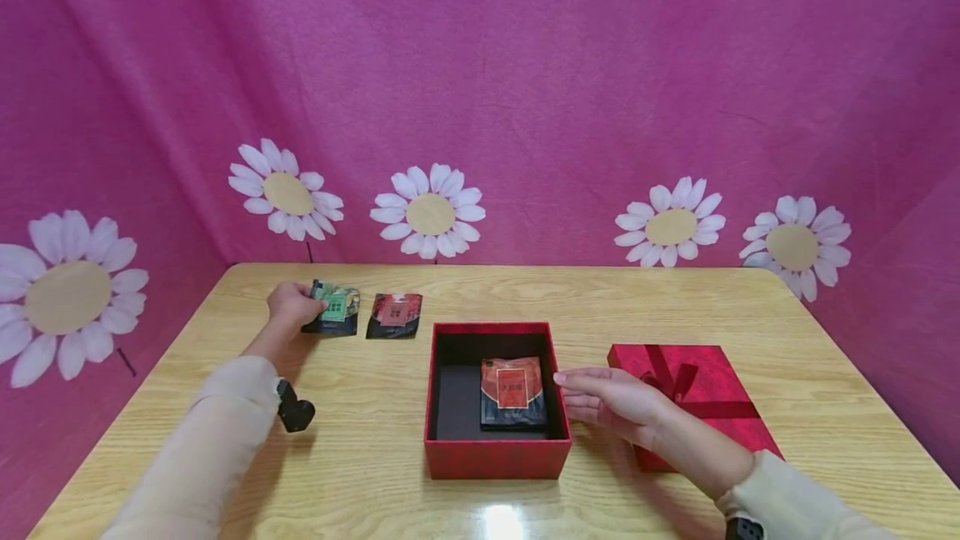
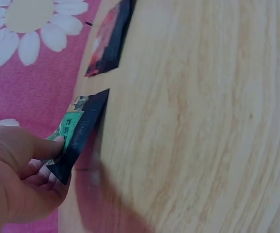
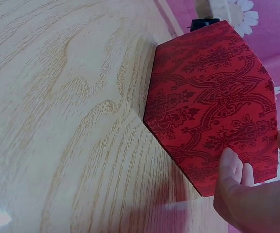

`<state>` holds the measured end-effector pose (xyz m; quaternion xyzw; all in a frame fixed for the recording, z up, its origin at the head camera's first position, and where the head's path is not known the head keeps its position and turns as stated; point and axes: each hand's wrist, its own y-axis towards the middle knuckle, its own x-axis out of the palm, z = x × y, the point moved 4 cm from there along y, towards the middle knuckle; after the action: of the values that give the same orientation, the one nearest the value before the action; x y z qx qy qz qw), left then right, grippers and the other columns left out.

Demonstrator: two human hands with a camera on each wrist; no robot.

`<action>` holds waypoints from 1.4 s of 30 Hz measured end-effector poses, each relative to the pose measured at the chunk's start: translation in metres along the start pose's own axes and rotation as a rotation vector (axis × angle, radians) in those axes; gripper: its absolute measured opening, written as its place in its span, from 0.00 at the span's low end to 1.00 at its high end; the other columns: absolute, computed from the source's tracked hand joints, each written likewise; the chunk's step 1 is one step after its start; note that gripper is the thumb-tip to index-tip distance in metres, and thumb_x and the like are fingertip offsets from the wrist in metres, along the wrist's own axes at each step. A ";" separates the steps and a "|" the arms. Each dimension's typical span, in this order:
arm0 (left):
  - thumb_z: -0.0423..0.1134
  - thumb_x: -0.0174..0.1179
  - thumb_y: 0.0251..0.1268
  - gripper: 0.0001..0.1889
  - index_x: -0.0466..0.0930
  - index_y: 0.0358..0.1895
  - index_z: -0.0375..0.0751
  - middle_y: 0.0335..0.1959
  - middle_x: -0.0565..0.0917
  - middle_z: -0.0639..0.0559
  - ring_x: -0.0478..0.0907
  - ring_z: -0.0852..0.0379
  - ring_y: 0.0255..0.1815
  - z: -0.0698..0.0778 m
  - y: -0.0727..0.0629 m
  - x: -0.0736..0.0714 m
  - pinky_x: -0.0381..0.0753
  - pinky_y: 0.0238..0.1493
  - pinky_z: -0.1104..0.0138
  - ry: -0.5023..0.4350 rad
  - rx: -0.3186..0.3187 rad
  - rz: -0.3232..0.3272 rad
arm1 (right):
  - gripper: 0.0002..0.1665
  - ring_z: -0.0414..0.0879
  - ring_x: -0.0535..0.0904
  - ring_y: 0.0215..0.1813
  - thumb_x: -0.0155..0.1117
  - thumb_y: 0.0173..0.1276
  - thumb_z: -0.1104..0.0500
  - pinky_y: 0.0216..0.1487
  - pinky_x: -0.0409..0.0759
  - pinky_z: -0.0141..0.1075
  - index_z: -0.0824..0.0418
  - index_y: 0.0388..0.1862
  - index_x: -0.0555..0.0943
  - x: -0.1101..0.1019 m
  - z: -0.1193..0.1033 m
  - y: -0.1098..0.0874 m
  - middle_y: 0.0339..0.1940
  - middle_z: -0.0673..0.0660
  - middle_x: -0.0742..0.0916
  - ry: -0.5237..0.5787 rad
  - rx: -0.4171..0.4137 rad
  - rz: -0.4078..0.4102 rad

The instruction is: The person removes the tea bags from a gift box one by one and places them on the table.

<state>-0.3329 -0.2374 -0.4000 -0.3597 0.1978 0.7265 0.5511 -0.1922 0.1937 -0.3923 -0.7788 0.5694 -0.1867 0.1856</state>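
My left hand [image 1: 292, 304] pinches a green and black sachet [image 2: 77, 131] between thumb and fingers at the far left of the table. In the left wrist view the sachet is tilted, one long edge raised, with a shadow beneath. Right of it lies a red and black sachet [image 1: 395, 315]. At the centre stands an open red patterned box [image 1: 495, 461] with a black inside. An orange and black sachet [image 1: 513, 394] lies in its right half. My right hand [image 1: 611, 398] rests its extended fingers against the box's right wall, thumb near the rim in the right wrist view.
A red box lid [image 1: 720, 390] with a dark red ribbon bow lies on the right of the wooden table [image 1: 360, 473], partly behind my right forearm. A pink cloth [image 1: 525, 90] with white daisies hangs behind the table's far edge.
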 end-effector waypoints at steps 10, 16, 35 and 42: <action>0.36 0.66 0.57 0.17 0.79 0.43 0.23 0.44 0.81 0.31 0.74 0.42 0.45 0.006 0.002 0.009 0.79 0.49 0.54 0.121 0.110 0.054 | 0.39 0.41 0.85 0.47 0.59 0.70 0.50 0.58 0.81 0.38 0.74 0.69 0.61 0.000 0.000 0.000 0.50 0.55 0.87 0.007 0.009 0.002; 0.36 0.66 0.57 0.18 0.79 0.45 0.24 0.46 0.80 0.31 0.75 0.39 0.49 0.004 0.003 0.012 0.79 0.50 0.53 0.122 0.076 0.061 | 0.38 0.40 0.85 0.46 0.58 0.70 0.51 0.57 0.82 0.37 0.74 0.69 0.61 0.000 0.000 0.000 0.49 0.54 0.87 -0.002 0.004 0.000; 0.40 0.56 0.64 0.21 0.77 0.54 0.27 0.56 0.79 0.31 0.72 0.37 0.59 0.009 -0.007 0.008 0.77 0.58 0.52 0.044 0.061 0.018 | 0.38 0.41 0.85 0.47 0.58 0.70 0.51 0.57 0.82 0.38 0.75 0.68 0.62 0.001 0.002 0.001 0.47 0.53 0.88 0.016 -0.006 -0.003; 0.41 0.54 0.65 0.22 0.77 0.56 0.28 0.60 0.75 0.31 0.68 0.38 0.63 0.018 -0.018 0.007 0.73 0.63 0.53 -0.076 -0.011 -0.047 | 0.37 0.40 0.85 0.46 0.58 0.70 0.51 0.56 0.82 0.36 0.74 0.68 0.63 0.001 0.001 0.001 0.46 0.52 0.88 0.017 -0.007 -0.014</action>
<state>-0.3219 -0.2150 -0.3911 -0.3395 0.1640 0.7275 0.5732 -0.1924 0.1928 -0.3932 -0.7818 0.5660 -0.1927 0.1769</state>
